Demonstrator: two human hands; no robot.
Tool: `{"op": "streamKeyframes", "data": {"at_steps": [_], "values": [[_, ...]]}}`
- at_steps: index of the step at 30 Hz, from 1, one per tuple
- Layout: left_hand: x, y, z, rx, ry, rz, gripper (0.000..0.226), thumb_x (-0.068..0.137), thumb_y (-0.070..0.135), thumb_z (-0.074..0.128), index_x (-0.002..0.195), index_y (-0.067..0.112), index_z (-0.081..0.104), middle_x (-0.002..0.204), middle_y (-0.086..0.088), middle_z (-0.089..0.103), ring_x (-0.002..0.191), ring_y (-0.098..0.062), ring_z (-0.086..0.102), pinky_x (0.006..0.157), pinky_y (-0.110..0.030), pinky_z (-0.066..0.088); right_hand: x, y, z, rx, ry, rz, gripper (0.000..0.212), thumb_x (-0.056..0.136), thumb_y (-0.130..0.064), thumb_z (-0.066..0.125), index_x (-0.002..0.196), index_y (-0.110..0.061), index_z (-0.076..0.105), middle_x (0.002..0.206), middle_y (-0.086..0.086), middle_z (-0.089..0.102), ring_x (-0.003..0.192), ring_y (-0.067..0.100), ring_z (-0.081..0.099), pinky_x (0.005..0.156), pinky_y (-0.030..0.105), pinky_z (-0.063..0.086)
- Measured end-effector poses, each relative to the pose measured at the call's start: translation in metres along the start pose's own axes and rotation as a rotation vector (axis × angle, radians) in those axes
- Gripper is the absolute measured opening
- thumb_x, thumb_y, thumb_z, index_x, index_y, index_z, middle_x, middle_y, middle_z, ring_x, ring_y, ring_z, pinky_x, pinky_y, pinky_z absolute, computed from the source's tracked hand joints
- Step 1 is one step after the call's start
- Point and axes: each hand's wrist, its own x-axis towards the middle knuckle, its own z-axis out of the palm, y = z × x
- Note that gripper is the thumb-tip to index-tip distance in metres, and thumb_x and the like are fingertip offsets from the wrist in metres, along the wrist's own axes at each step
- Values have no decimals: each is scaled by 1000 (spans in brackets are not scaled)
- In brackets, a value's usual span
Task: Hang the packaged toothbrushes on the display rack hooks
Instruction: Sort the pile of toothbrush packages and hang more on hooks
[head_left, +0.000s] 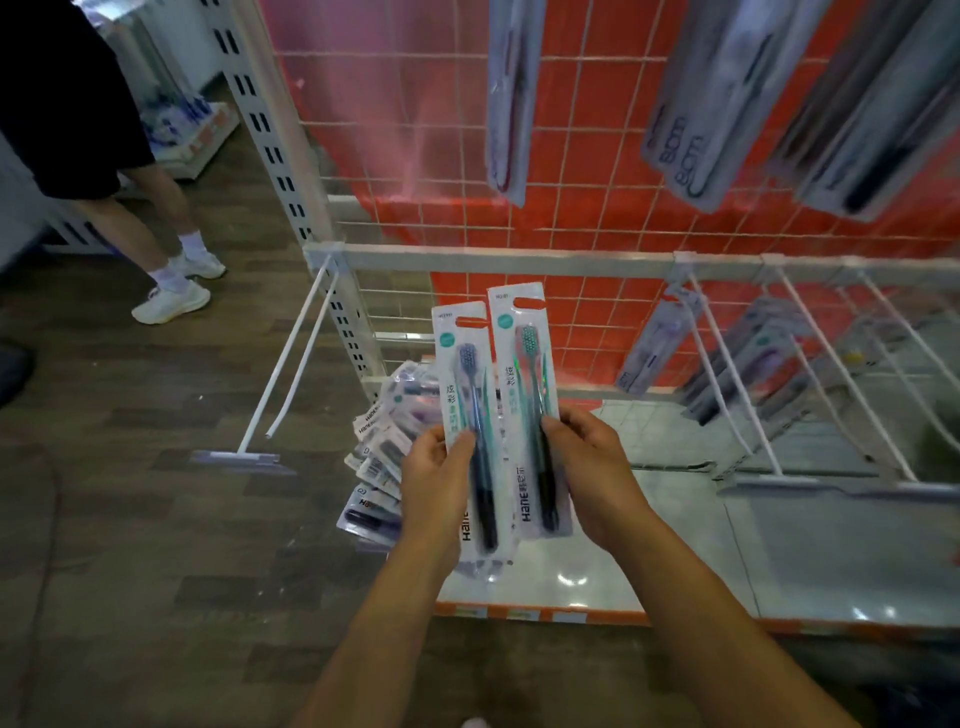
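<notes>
Toothbrush packs, two of them, are held upright side by side in front of the display rack: the left hand (434, 478) grips the blue-brush pack (470, 415) by its lower half, thumb across the front, and the right hand (592, 467) pinches the green-brush pack (527, 395) the same way. Both are flat card-backed blisters, judged light and fairly stiff, though the card top would probably flex if pushed. Their glossy plastic fronts may be slippery, so a hold at the edges of the lower half seems best, leaving the hang slot at the top free. An empty white hook (291, 358) juts out low on the left; the hooks (727, 374) to the right carry a few packs. A loose pile of packs (379, 457) lies on the shelf (675, 545) below the hands.
</notes>
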Motion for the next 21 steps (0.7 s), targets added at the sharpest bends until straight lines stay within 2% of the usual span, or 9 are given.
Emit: {"op": "streamKeyframes", "data": {"at_steps": [3,5,9,13,16,19,21], "values": [[-21,14,17,-42,-61,35,15,94,21,57,107,16,62,100,-4,73,93,-20,70,84,-43,57,-22,-20,-25,74,-20,-32,19,96,-9,50,104,-16,66,99,0,73,92,15,70,82,29,56],[-37,23,32,-79,-107,57,17,95,19,56,109,15,62,101,-4,73,95,-21,70,86,-44,56,-36,-32,-45,109,-48,-64,22,96,-6,49,105,-17,66,100,0,74,93,13,70,78,26,56],[-70,41,72,-108,-179,114,18,96,15,53,110,12,64,99,-4,74,93,-20,71,84,-41,56,-60,-53,-90,136,-40,-120,31,97,-2,43,103,-21,67,100,-3,74,93,10,69,72,19,52],[-99,52,113,-106,-226,161,16,95,9,52,99,17,66,90,1,75,88,-16,71,78,-33,56,-80,-66,-141,153,-5,-142,36,98,1,38,102,-21,67,95,-7,74,90,8,70,69,17,53],[-121,55,144,-88,-244,175,13,95,11,53,98,15,66,94,-3,74,92,-20,70,81,-35,55,-93,-74,-179,149,11,-158,33,99,-2,39,108,-21,66,98,-4,74,91,10,70,71,22,53],[-145,58,176,-90,-269,199,14,96,10,51,98,13,65,92,-3,74,89,-18,70,73,-27,53,-104,-81,-215,148,26,-171,27,99,-7,42,105,-17,66,90,-5,74,84,9,70,68,22,52],[-161,60,195,-105,-294,212,15,96,9,51,98,12,65,93,-3,75,89,-18,70,74,-29,54,-110,-85,-237,149,47,-182,25,99,-8,43,104,-16,66,91,-3,74,86,12,70,71,26,53]]}}
